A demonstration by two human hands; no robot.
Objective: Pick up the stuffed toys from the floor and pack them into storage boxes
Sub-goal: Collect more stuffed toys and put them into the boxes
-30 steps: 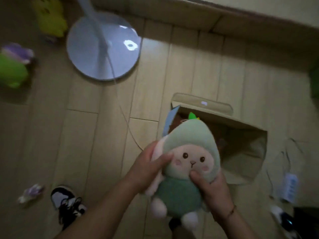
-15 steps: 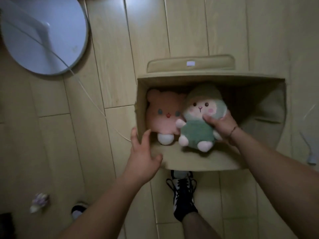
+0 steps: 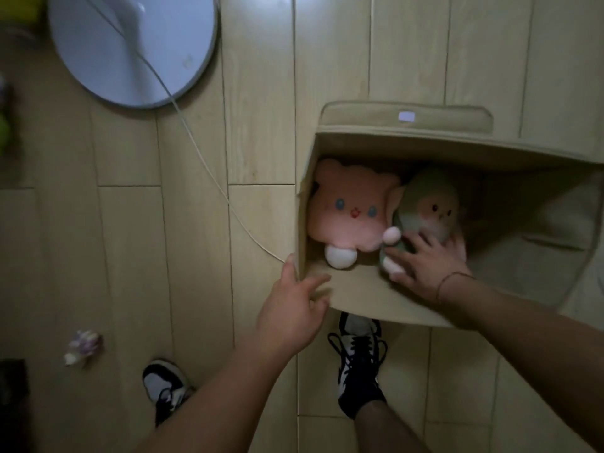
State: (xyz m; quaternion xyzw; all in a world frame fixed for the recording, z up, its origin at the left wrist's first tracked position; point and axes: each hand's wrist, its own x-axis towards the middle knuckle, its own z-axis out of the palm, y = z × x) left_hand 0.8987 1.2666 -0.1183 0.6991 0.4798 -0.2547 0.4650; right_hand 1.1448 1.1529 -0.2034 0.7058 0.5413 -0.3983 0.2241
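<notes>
The storage box (image 3: 392, 302) is open at the top, and its right half is bare, so there is room to reach in there. The pink toy (image 3: 349, 210) and the green toy (image 3: 425, 204) fill the left half. A thin cord (image 3: 209, 168) runs across the floor to the box's left wall.

Matt beige cloth storage box (image 3: 376, 295), plush pink toy (image 3: 351, 210), pale wood-look floor (image 3: 261, 93), smooth glossy fan base (image 3: 130, 50)
</notes>
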